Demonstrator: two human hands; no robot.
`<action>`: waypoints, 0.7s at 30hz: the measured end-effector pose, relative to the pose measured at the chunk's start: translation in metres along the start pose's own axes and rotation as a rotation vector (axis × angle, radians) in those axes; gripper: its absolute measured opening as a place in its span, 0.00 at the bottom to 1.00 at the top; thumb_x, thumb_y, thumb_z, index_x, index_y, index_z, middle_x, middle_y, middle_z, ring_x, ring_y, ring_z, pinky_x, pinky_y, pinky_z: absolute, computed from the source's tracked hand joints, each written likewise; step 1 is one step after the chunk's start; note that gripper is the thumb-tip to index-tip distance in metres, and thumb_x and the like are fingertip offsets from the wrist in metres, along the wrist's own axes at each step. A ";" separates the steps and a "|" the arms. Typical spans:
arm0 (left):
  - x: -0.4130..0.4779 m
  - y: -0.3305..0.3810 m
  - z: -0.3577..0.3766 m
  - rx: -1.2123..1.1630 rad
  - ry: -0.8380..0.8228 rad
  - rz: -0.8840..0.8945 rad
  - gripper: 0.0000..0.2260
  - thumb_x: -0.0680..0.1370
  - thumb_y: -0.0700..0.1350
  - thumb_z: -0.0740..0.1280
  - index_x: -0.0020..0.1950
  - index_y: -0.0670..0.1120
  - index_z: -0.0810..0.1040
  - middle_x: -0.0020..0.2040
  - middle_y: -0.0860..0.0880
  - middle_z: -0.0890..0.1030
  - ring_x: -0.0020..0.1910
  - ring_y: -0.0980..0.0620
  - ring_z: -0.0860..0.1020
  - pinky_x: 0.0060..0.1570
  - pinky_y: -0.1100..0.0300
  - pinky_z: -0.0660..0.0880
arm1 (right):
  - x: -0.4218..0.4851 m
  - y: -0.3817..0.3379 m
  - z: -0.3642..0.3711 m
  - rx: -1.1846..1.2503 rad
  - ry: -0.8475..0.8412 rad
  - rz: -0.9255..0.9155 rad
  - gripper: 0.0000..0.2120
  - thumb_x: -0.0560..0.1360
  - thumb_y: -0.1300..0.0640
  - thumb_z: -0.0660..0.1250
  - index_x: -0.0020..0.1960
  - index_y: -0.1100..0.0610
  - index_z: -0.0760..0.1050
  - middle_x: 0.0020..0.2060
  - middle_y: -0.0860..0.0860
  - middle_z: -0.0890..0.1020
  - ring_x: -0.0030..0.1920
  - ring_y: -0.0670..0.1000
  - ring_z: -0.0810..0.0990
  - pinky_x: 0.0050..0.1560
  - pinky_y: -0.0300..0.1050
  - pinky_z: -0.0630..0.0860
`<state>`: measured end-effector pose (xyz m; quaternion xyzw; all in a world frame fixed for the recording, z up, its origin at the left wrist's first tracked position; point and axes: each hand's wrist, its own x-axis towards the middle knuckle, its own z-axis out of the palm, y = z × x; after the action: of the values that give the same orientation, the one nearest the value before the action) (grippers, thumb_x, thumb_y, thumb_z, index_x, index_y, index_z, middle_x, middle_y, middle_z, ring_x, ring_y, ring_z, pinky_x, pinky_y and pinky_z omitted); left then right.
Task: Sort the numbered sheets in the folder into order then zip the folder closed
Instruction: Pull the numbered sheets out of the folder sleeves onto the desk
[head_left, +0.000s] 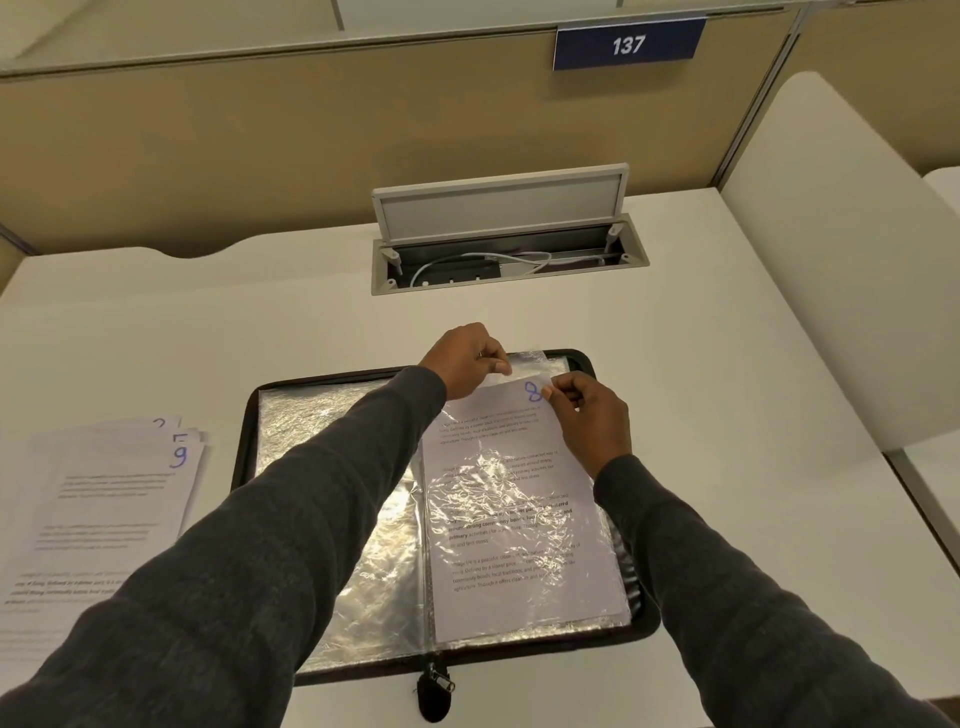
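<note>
Head view is showing my left hand (465, 358) pinching the top lip of the crinkled clear plastic sleeve (524, 357), its fingers curled tight on the film. It is lifting that lip off the page, so that the mouth is staying parted. My right hand (592, 415) is gripping the top right corner of the white printed sheet marked with a blue 8 (519, 525), thumb and forefinger closed on the paper just beside the numeral. That grip is letting me slide the sheet along the pocket without creasing it. The rest of the sheet is running from my fingertips back toward me, lying under the film on the right half of the open black zip folder (244, 441). I cannot tell from here whether I am drawing it out or feeding it in. Well off to the left of both hands, the loose stack of white numbered sheets (104, 499) is lying on the white desk (208, 322), a blue 9 on top. I judge it is kept there within reach, for ordering. The dark zip pull (434, 686) is hanging at the near edge, far behind my fingers, so zipping is not yet begun.
</note>
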<state>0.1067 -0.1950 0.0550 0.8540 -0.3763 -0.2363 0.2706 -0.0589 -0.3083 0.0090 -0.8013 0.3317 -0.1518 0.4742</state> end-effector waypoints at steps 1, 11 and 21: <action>0.000 -0.001 0.000 -0.001 0.005 0.004 0.07 0.79 0.42 0.67 0.53 0.43 0.85 0.49 0.49 0.77 0.50 0.50 0.75 0.54 0.57 0.73 | 0.000 0.000 0.000 0.000 -0.002 -0.001 0.06 0.80 0.52 0.69 0.52 0.54 0.81 0.42 0.44 0.82 0.41 0.39 0.78 0.37 0.23 0.71; 0.001 -0.008 0.005 0.018 0.051 -0.016 0.03 0.76 0.42 0.72 0.46 0.42 0.81 0.44 0.50 0.77 0.44 0.51 0.76 0.45 0.61 0.73 | 0.001 0.000 0.004 0.019 0.005 -0.009 0.06 0.79 0.54 0.70 0.53 0.55 0.81 0.44 0.45 0.83 0.42 0.40 0.79 0.39 0.22 0.71; -0.007 -0.016 0.008 -0.105 0.046 -0.029 0.13 0.77 0.41 0.71 0.60 0.47 0.74 0.44 0.45 0.79 0.38 0.60 0.75 0.39 0.72 0.69 | 0.003 -0.001 0.002 0.052 0.013 0.010 0.07 0.79 0.53 0.70 0.53 0.56 0.81 0.45 0.47 0.84 0.42 0.41 0.80 0.42 0.30 0.76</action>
<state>0.1061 -0.1831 0.0404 0.8493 -0.3445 -0.2397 0.3201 -0.0552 -0.3083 0.0084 -0.7860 0.3345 -0.1634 0.4935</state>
